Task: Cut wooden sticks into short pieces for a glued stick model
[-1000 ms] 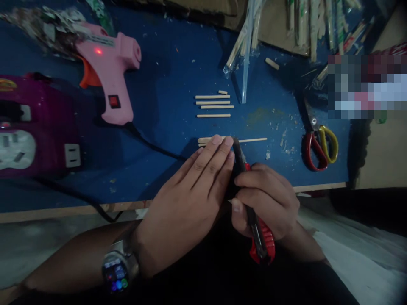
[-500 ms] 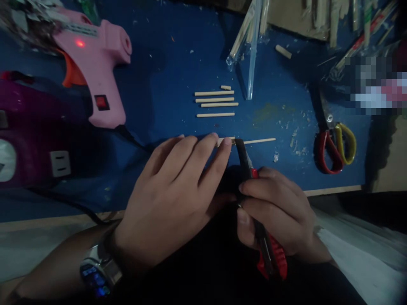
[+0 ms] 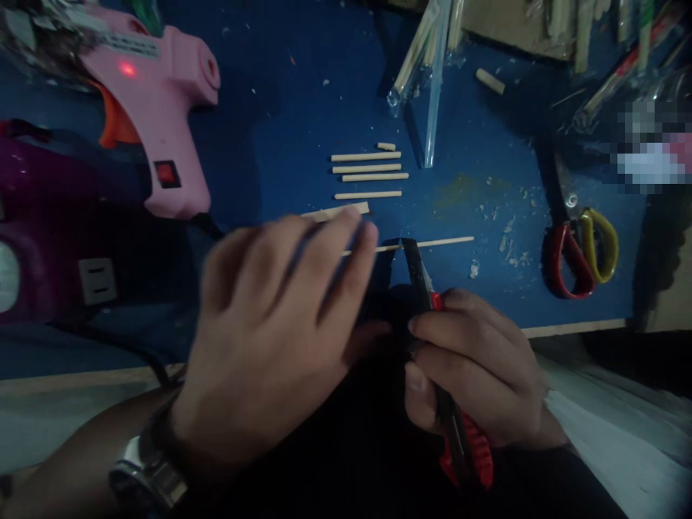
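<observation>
My right hand is closed around a red and black utility knife. Its dark blade tip rests across a thin wooden stick on the blue table. My left hand, blurred, hovers over the stick's left end with fingers stretched and spread, its thumb apart from them. Its fingertips are at a wider flat wooden strip, which lies beyond the thin stick and is partly covered. Farther back, several short cut sticks lie side by side with a tiny offcut.
A pink glue gun with a lit red light lies at left, beside a purple device with a socket. Scissors with red and yellow handles lie at right. Plastic-wrapped sticks and a short wooden piece are behind.
My left hand has shifted left and lifted somewhat, and the flat strip has moved away from the thin stick, back and to the left. The knife stays at about the same place.
</observation>
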{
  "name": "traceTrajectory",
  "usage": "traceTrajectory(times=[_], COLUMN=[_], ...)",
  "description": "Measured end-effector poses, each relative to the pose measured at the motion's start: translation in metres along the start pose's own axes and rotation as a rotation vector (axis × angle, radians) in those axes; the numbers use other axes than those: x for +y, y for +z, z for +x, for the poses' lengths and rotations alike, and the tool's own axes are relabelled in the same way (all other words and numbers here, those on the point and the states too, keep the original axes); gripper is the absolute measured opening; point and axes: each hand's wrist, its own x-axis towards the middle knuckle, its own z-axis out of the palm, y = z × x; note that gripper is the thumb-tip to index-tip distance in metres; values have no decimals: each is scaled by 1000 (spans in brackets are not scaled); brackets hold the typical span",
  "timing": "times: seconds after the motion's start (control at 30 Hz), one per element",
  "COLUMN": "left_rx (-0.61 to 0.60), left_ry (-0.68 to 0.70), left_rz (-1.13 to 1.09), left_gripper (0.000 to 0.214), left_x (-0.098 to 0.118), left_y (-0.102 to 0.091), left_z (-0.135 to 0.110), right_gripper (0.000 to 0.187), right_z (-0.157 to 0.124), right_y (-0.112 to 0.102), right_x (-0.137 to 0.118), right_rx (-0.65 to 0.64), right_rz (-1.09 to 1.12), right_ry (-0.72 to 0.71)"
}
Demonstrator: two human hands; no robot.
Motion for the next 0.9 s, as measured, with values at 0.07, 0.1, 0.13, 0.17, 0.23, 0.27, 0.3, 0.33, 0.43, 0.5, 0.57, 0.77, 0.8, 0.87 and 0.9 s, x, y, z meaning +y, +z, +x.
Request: traceTrajectory(times=[0.07, 0.1, 0.13, 0.17, 0.23, 0.27, 0.3, 0.33, 0.43, 0.5, 0.57, 0.77, 0.8, 0.87, 0.9], left_rx=[6, -16, -33, -52, -66, -66, -61, -56, -39, -36, -39, -44, -45, -48, -49], left_ry=[96, 115, 117, 110, 88, 80, 74, 69, 59, 66, 75, 74, 71, 66, 66], left_rz=[-34, -46, -56, -64, -82, -89, -97, -102, -107, -107, -108, -100, -98, -100, -105], left_gripper=[61, 60, 61, 62, 64, 65, 65, 65, 65, 65, 66, 71, 71, 72, 72], left_x=[7, 10, 12, 14, 16, 16, 15, 15, 15, 15, 15, 16, 16, 16, 16], left_y=[5, 8, 10, 13, 16, 17, 18, 18, 19, 20, 21, 21, 21, 20, 20], left_z=[0, -1, -1, -1, 0, 0, 0, 0, 1, 1, 2, 1, 1, 1, 1], right_gripper=[15, 15, 15, 15, 15, 15, 15, 15, 15, 15, 15, 15, 15, 14, 13], right_z=[0, 0, 0, 0, 0, 0, 0, 1, 0, -2, -4, -8, -9, -9, -9], right_y=[0, 0, 0, 0, -1, -1, -1, -1, -1, 2, 4, -3, -6, -11, -12], right_x=[0, 0, 0, 1, 1, 1, 2, 1, 0, -1, -3, -8, -9, -9, -9], right_rx=[-4, -13, -24, -30, -21, -18, -16, -27, -52, -16, 27, 20, 13, 23, 35], right_rz=[1, 2, 4, 4, -3, -6, -7, -9, -17, -17, -12, -20, -20, -12, -10], right_ry=[-1, -8, -18, -25, -16, -4, 7, 6, -4, -12, -22, 19, 33, 47, 57])
